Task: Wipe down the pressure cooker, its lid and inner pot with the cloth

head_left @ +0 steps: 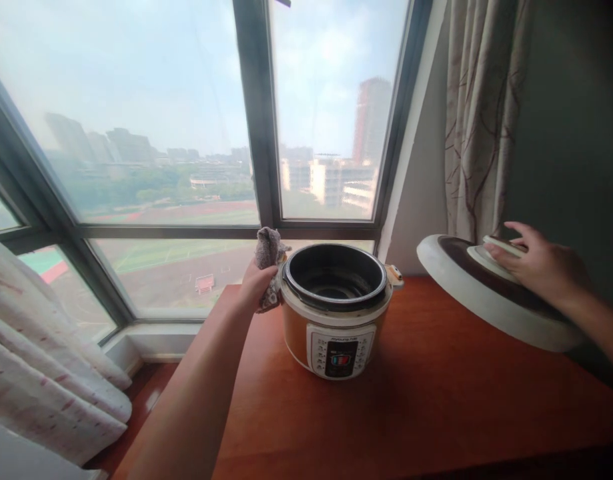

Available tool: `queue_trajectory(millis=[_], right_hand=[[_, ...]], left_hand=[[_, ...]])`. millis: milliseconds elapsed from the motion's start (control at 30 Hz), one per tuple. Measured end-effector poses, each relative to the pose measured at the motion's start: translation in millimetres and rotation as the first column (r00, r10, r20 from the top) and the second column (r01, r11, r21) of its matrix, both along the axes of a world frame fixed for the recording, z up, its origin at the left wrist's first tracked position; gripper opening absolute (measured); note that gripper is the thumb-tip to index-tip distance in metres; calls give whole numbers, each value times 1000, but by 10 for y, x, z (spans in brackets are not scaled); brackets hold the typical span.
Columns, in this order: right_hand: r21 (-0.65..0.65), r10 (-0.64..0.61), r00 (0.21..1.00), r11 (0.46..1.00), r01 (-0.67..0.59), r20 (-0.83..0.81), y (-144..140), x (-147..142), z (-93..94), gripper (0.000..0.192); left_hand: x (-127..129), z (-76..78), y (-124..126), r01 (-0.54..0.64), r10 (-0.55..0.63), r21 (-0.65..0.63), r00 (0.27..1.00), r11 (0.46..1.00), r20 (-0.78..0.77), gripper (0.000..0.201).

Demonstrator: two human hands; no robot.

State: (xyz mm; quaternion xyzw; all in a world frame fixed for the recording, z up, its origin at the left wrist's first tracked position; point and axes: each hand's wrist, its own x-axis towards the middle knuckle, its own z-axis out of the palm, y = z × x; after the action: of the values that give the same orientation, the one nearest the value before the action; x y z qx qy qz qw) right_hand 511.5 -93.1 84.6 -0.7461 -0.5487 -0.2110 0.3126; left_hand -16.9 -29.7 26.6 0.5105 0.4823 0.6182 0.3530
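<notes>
The cooker (336,310), orange and white with its dark pot uncovered, stands on the wooden table (436,400). A grey cloth (267,257) is pressed against its left side, gripped by the left hand (256,283). Its lid (491,293) is held tilted, well apart, grasped by the right hand (536,267).

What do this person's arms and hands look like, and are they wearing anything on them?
Both arms are bare as far as the picture shows: no sleeves, gloves, watch or rings visible. The left hand comes at the end of a long forearm reaching up from below; the right hand enters from the right edge.
</notes>
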Motion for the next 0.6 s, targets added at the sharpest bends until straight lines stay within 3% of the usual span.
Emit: queue_trajectory(millis=[133,267,467,600], right_hand=[[-53,29,998,998,-31,-48,-88,176,-460,63],[-145,72,993,986,-86,-98,-154,74,-823,63],[-160,219,965,957,-241,-144,-196,-195,-1175,47],[-178,250,964,949,-262,-84,-183,-271,-1331,46]], left_hand=[[44,58,-55,23,-23,-12,1000,1000,4,59],[54,88,-75,6,-6,-8,1000,1000,-8,60],[43,79,-65,4,-4,-46,1000,999,2,64],[56,90,-89,29,-29,-41,1000,999,4,61]])
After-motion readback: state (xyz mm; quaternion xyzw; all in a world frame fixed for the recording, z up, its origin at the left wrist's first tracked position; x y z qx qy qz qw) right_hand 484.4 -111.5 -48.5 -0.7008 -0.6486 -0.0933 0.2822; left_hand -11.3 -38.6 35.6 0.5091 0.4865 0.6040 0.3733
